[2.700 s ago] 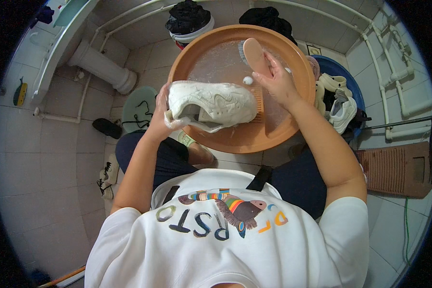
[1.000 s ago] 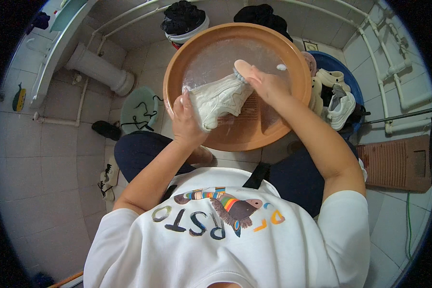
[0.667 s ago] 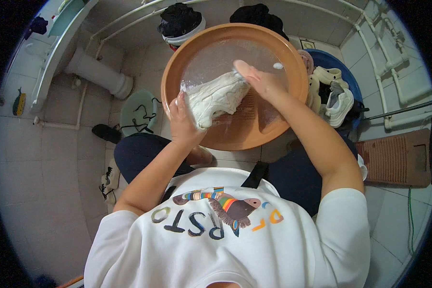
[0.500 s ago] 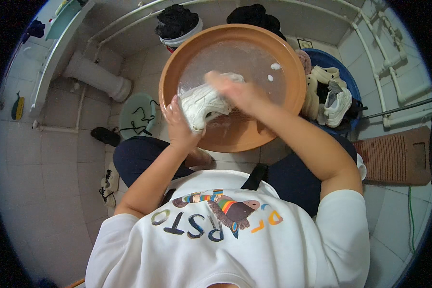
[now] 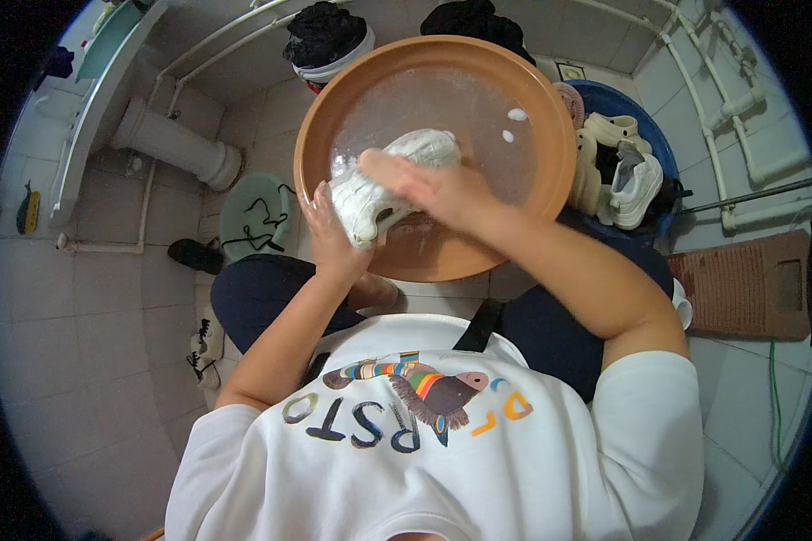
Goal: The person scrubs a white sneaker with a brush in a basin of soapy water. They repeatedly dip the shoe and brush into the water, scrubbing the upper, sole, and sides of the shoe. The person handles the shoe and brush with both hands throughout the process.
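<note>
A white shoe (image 5: 429,146) is tilted over the soapy water in an orange-brown basin (image 5: 550,117), at its near left part. My left hand (image 5: 329,230) is closed around the shoe's near end, where the dark opening shows. Across the shoe's upper lies my right hand (image 5: 424,185), blurred by motion. Its fingers point left, and whether they grip anything is hidden.
Right of the basin, a blue tub (image 5: 663,149) holds several shoes. A brown washboard (image 5: 740,287) lies at the right. Shoelaces rest in a pale green basin (image 5: 241,194) at the left. A white bucket (image 5: 356,56) with dark cloth stands behind.
My right hand has moved left and slightly down along the shoe, uncovering more of its far end. The left hand keeps hold of the shoe. The whole view has shifted slightly.
</note>
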A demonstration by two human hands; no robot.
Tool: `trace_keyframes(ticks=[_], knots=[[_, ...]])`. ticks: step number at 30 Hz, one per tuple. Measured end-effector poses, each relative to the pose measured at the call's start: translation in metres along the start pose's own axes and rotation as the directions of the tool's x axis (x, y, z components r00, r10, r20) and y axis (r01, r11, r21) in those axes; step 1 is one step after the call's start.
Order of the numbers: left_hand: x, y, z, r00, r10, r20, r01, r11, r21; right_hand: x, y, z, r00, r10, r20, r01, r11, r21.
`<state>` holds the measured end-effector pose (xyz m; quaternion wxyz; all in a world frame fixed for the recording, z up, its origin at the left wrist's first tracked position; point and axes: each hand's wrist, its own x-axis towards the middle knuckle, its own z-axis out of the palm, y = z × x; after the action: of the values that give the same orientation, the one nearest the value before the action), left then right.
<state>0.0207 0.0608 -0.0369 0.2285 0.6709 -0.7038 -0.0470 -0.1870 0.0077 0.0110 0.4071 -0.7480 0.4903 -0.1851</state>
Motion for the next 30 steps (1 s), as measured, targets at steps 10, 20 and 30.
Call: trace_keyframes(ticks=[10,20,30], knots=[[0.012,-0.005,0.009,0.991,-0.124,0.039,0.127,0.988,-0.091,0.013,0.028,0.026,0.999,-0.006,-0.044,0.001,0.994,-0.113],[0.011,-0.002,0.01,0.999,-0.04,-0.011,0.039,0.998,-0.046,0.005,0.014,0.005,0.99,0.128,-0.058,-0.115,0.975,0.188],[0.017,-0.004,0.014,0.98,-0.178,0.089,0.196,0.943,-0.269,0.018,0.037,-0.01,0.911,0.4,-0.099,-0.381,0.909,0.169]])
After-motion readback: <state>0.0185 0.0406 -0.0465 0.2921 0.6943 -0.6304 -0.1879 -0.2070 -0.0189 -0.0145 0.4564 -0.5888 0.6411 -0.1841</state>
